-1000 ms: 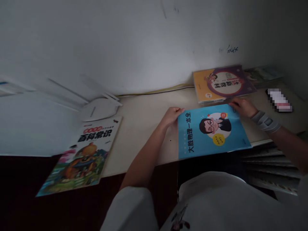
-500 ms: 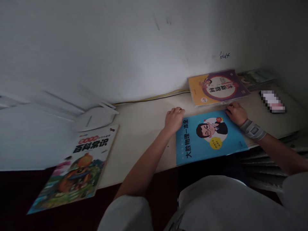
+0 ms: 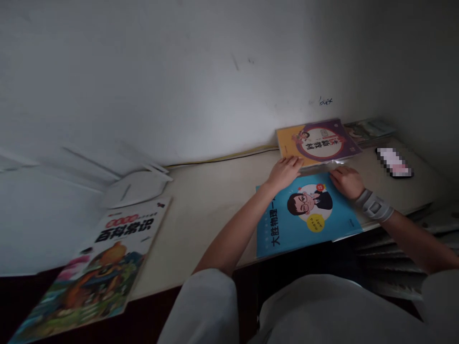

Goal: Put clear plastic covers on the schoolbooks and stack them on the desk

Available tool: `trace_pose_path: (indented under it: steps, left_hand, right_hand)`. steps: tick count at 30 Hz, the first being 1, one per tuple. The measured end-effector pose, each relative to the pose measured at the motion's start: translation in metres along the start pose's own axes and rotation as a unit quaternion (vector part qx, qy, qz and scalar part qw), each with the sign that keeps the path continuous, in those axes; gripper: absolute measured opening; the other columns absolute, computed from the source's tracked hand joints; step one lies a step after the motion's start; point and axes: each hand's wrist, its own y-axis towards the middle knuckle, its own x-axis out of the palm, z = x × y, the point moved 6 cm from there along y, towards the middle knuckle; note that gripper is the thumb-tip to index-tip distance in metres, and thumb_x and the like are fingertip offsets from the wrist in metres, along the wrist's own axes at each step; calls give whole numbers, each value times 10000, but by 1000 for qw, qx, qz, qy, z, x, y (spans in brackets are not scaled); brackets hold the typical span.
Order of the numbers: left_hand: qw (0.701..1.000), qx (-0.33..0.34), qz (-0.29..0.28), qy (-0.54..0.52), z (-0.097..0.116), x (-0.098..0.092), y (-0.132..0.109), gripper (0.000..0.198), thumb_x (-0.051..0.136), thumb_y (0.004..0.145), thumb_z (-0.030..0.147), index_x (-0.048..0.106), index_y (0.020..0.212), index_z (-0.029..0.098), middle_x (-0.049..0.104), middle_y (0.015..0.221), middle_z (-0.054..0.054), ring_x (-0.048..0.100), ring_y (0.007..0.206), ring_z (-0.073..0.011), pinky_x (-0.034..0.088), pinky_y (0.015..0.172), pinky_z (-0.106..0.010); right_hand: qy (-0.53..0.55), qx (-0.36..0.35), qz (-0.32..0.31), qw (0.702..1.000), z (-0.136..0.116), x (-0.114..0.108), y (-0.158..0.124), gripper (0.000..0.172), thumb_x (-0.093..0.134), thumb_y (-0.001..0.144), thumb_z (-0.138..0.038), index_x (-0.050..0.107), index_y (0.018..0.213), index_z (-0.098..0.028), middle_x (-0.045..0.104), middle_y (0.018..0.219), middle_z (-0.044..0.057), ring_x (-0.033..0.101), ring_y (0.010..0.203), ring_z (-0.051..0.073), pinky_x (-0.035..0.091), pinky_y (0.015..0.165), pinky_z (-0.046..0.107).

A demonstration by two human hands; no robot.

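Note:
A blue book (image 3: 287,224) lies flat in front of me, with a cartoon figure in glasses on its cover. My left hand (image 3: 286,171) rests over its far edge, fingers stretched forward close to the near edge of an orange-and-purple book (image 3: 287,141); its fingertips are partly hidden. At the blue book's far right corner, my right hand (image 3: 347,182), with a grey wristband, has its fingers curled on the edge. Something clear and shiny, like plastic film (image 3: 337,163), glints beyond those fingers.
Another book with a green cover (image 3: 371,130) lies behind the orange one against the wall. A phone (image 3: 394,162) is at the right. On the left, a picture book (image 3: 103,272) overhangs the pale table (image 3: 201,210), near a white flat object (image 3: 138,186). A cable (image 3: 222,158) runs along the wall.
My left hand has slid right along the blue book's far edge, from its left corner toward the middle. My right hand stays near the right corner. The view has shifted slightly.

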Motion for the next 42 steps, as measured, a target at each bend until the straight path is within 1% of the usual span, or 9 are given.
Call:
trace_pose_path:
  steps: [3, 6, 12, 21, 29, 35, 37, 40, 42]
  left_hand:
    - [1000, 1, 30, -8, 0, -5, -2, 327, 532, 924, 222, 573, 1234, 126, 630, 1246, -159, 599, 1144, -244, 445, 967, -373]
    - [997, -30, 59, -28, -6, -12, -3, 258, 526, 923, 220, 626, 1149, 146, 673, 1150, -140, 628, 1080, -241, 466, 926, -371]
    - [931, -284, 180, -142, -49, -20, -32, 266, 433, 930, 162, 643, 1093, 165, 704, 1048, -105, 653, 966, -210, 488, 849, -320]
    - [817, -349, 104, -447, -48, 10, -41, 218, 507, 881, 137, 623, 1066, 156, 689, 737, -15, 650, 614, -114, 522, 665, -245]
    - [712, -378, 128, -578, -48, 3, -32, 237, 613, 837, 151, 606, 1073, 130, 647, 668, 7, 620, 568, -94, 508, 602, -219]
    - [742, -365, 113, -551, -54, -4, -24, 245, 634, 853, 245, 624, 1071, 133, 650, 701, -3, 584, 528, -81, 472, 525, -193]
    - [701, -378, 88, -598, -54, 2, -23, 244, 585, 895, 307, 622, 1061, 132, 665, 704, -23, 619, 561, -101, 491, 538, -206]
    - [595, -390, 56, -701, -48, 9, -22, 237, 531, 930, 308, 605, 1078, 139, 706, 786, -56, 680, 655, -130, 542, 624, -250]
    - [566, -389, 63, -724, -49, 7, -20, 200, 561, 906, 223, 600, 1089, 150, 717, 837, -54, 692, 690, -127, 551, 687, -266]
  right_hand:
    - [27, -9, 105, 994, 8, -14, 5, 328, 411, 961, -302, 705, 1010, -165, 678, 957, 116, 580, 903, 228, 408, 803, 353]
    - [34, -15, 141, 989, 12, -17, 21, 307, 448, 950, -327, 676, 1102, -187, 661, 1071, 118, 564, 989, 246, 404, 854, 376]
    - [12, -71, 103, 992, 3, -7, 56, 274, 526, 922, -331, 668, 1128, -222, 654, 1161, 110, 537, 1093, 253, 322, 997, 428]
    - [30, -92, 100, 990, 5, -9, 64, 276, 456, 952, -303, 722, 927, -236, 713, 1006, 50, 585, 980, 216, 264, 1050, 422]
    - [84, -59, 58, 993, 0, -18, 71, 315, 433, 963, -378, 707, 1055, -253, 694, 1087, 76, 581, 1054, 248, 302, 1030, 454]
    - [96, -99, 25, 990, -8, -19, 88, 366, 443, 957, -442, 701, 1087, -217, 688, 1116, 95, 570, 1070, 253, 342, 976, 389]
    - [101, -121, 30, 987, -10, -17, 91, 369, 455, 955, -439, 709, 1053, -189, 701, 1077, 97, 580, 1039, 250, 355, 957, 383]
    - [111, -139, 47, 983, -11, -15, 92, 359, 460, 955, -434, 717, 1001, -188, 710, 1031, 90, 592, 998, 238, 370, 933, 376]
    - [123, -147, 52, 980, -11, -14, 93, 358, 460, 955, -439, 715, 1007, -194, 709, 1023, 89, 595, 989, 231, 377, 920, 371]
